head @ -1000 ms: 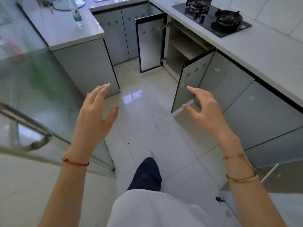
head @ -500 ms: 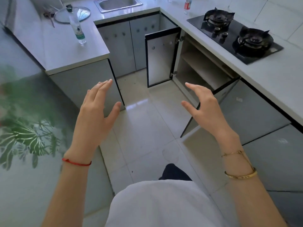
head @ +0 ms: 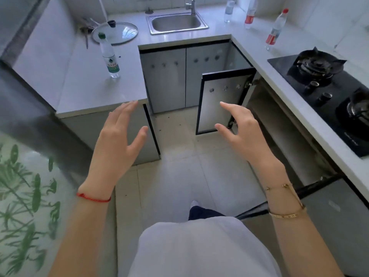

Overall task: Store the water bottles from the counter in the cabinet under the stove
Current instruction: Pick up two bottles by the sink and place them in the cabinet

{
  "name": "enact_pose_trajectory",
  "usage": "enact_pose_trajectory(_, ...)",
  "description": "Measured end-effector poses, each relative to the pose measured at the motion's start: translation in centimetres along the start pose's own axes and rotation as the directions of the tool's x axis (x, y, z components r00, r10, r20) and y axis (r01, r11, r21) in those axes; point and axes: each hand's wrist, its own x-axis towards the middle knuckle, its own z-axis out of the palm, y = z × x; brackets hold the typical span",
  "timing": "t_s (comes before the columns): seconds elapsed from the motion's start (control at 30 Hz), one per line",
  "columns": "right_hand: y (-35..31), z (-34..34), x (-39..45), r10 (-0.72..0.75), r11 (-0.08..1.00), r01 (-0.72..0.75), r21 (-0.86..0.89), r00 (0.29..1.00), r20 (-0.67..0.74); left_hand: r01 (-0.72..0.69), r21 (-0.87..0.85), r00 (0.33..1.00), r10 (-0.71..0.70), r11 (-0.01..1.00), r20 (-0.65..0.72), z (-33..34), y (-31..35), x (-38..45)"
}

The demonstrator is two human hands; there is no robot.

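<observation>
A clear water bottle with a green cap and label (head: 109,56) stands on the left counter (head: 85,90). Two bottles with red labels (head: 275,31) (head: 249,15) and a small clear bottle (head: 228,11) stand on the far right counter beside the sink. The cabinet under the stove (head: 279,124) has both doors swung out; the far door (head: 221,104) faces me. My left hand (head: 117,140) and my right hand (head: 243,132) hover over the floor, fingers spread, holding nothing.
A black gas stove (head: 327,92) sits on the right counter. A steel sink (head: 176,24) is at the back, a glass pot lid (head: 117,33) to its left. A glass panel with green leaf print (head: 24,206) stands at the left. Tiled floor lies between the counters.
The view has risen and moved into the kitchen, so the sink and the far bottles have come into sight. Both hands stay raised, spread and empty.
</observation>
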Motion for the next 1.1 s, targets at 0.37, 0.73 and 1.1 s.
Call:
enact_pose_trajectory(0.37, 5.3, 2.8, 22.5, -0.147, 0.988, 0.138, 0.07, 0.979, 0.143, 0.185, 0.055, 0.979, -0.179, 0.981, -0.102, 4.5, -3.6, 16.0)
enact_pose_trajectory(0.73, 6.8, 11.8, 44.1, -0.263, 0.963, 0.239, 0.122, 0.931, 0.254, 0.315, 0.088, 0.933, -0.291, 0.945, -0.211, 8.4, -13.0, 31.7)
enact_pose_trajectory(1.1, 4.7, 17.6, 59.7, -0.374, 0.924, 0.317, 0.215, 0.869, 0.325, 0.487, 0.134, 0.848, -0.431, 0.863, -0.31, 9.0, -19.5, 43.8)
